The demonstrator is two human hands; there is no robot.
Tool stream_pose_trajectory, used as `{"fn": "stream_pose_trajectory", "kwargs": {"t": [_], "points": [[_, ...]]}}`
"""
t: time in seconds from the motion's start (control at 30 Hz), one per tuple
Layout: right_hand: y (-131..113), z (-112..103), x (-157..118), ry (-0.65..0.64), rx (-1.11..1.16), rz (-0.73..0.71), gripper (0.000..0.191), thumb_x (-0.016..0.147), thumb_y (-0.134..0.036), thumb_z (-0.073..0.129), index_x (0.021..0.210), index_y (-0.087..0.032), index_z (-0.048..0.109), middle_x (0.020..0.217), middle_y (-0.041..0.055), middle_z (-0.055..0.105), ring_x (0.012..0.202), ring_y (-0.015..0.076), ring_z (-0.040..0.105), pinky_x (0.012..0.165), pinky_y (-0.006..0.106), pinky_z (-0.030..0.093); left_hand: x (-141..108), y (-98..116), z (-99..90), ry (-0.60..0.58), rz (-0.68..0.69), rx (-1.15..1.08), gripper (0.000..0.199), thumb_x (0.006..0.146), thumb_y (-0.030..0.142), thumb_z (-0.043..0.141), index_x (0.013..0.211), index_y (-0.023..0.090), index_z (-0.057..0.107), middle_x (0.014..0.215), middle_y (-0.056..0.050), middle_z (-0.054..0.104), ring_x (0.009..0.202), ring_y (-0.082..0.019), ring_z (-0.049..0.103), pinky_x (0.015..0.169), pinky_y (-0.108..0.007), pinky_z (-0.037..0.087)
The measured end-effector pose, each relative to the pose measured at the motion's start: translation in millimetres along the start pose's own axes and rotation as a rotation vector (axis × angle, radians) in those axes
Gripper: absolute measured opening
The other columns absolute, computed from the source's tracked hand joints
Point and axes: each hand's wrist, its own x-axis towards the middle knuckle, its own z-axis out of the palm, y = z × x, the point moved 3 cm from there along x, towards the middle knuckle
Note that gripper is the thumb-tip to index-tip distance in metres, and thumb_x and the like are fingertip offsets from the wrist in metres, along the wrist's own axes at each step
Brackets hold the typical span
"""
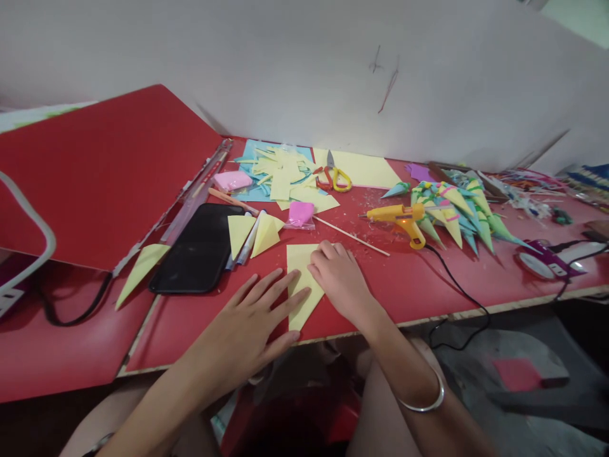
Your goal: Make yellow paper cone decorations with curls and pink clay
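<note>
A piece of yellow paper lies at the front edge of the red table, its lower end narrowing towards a point. My left hand rests with fingers spread, their tips on the left side of the paper. On the paper's right edge, my right hand has its fingers curled together, pressing the sheet; its thumb side is partly hidden. Just beyond lie a small packet of pink material and a thin wooden stick. Folded yellow paper pieces sit by markers, left of the sheet.
A black phone lies to the left, before a large red board. A yellow glue gun with a trailing cord, scissors, paper strips and a pile of paper cones occupy the back and right. A wall stands behind.
</note>
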Motion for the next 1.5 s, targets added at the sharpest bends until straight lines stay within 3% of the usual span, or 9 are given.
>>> {"fn": "stream_pose_trajectory", "kwargs": {"t": [0.23,0.37,0.57,0.7,0.87,1.13,1.37,1.5], "points": [[1,0,-1,0.042,0.057,0.014,0.013,0.085,-0.024,0.043,0.086,-0.017,0.053,0.094,0.0075,0.055,0.089,0.0218,0.049,0.079,0.036,0.039,2,-4,-4.6,-0.040,0.016,-0.015,0.051,0.083,0.051,0.036,0.131,0.040,0.026,0.144,0.003,0.023,0.127,-0.025,0.027,0.102,-0.045,0.026],[5,-6,-11,0.076,0.167,-0.005,0.015,0.084,-0.025,0.044,0.094,-0.019,0.052,0.098,0.0053,0.055,0.097,0.0200,0.049,0.100,0.046,0.021,2,-4,-7.9,-0.058,0.003,-0.008,0.052,0.082,0.051,0.037,0.132,0.040,0.025,0.143,0.003,0.025,0.126,-0.025,0.029,0.100,-0.046,0.028],[6,-7,-27,-0.076,0.358,-0.049,0.079,0.067,-0.051,0.057,0.132,-0.024,0.022,0.131,0.0085,0.038,0.124,0.0252,0.029,0.104,0.054,0.008,3,-5,-9.6,-0.053,-0.002,-0.002,0.056,0.080,0.050,0.040,0.132,0.037,0.026,0.142,0.002,0.028,0.126,-0.025,0.029,0.100,-0.045,0.029],[-5,-7,-31,-0.113,0.312,-0.051,0.095,0.060,-0.061,0.057,0.136,-0.024,0.014,0.142,0.0105,0.022,0.131,0.0291,0.013,0.101,0.059,-0.001,4,-6,-9.1,-0.043,-0.020,-0.003,0.060,0.079,0.055,0.039,0.133,0.033,0.027,0.140,0.000,0.032,0.125,-0.025,0.032,0.100,-0.045,0.030],[-9,-6,-31,-0.129,0.267,-0.032,0.089,0.061,-0.057,0.057,0.135,-0.025,0.017,0.144,0.0098,0.016,0.133,0.0300,0.004,0.101,0.060,0.001,3,-7,-8.3,-0.042,-0.013,-0.011,0.061,0.078,0.056,0.038,0.134,0.033,0.025,0.140,-0.001,0.032,0.125,-0.026,0.032,0.100,-0.045,0.029],[21,-1,-28,-0.072,0.196,0.146,0.080,0.066,-0.048,0.055,0.134,-0.023,0.020,0.144,0.0093,0.015,0.132,0.0306,0.008,0.101,0.059,0.011,3,-7,-9.2,-0.081,-0.011,-0.033,0.060,0.079,0.053,0.040,0.134,0.037,0.021,0.142,0.004,0.026,0.128,-0.025,0.027,0.101,-0.045,0.028],[51,2,-25,-0.071,0.169,0.283,0.068,0.076,-0.049,0.046,0.134,-0.024,0.020,0.140,0.0110,0.025,0.128,0.0325,0.019,0.097,0.063,0.017,4,-7,-10.4,-0.096,-0.021,-0.043,0.059,0.080,0.051,0.040,0.134,0.036,0.023,0.143,0.004,0.026,0.128,-0.024,0.026,0.102,-0.045,0.026],[62,-1,-23,0.064,0.081,0.352,0.051,0.081,-0.033,0.045,0.130,-0.025,0.029,0.132,0.0124,0.036,0.123,0.0328,0.029,0.095,0.064,0.017,4,-6,-11.0,-0.116,-0.033,-0.052,0.058,0.079,0.050,0.040,0.133,0.035,0.025,0.143,0.004,0.025,0.128,-0.025,0.026,0.102,-0.047,0.027]]}}
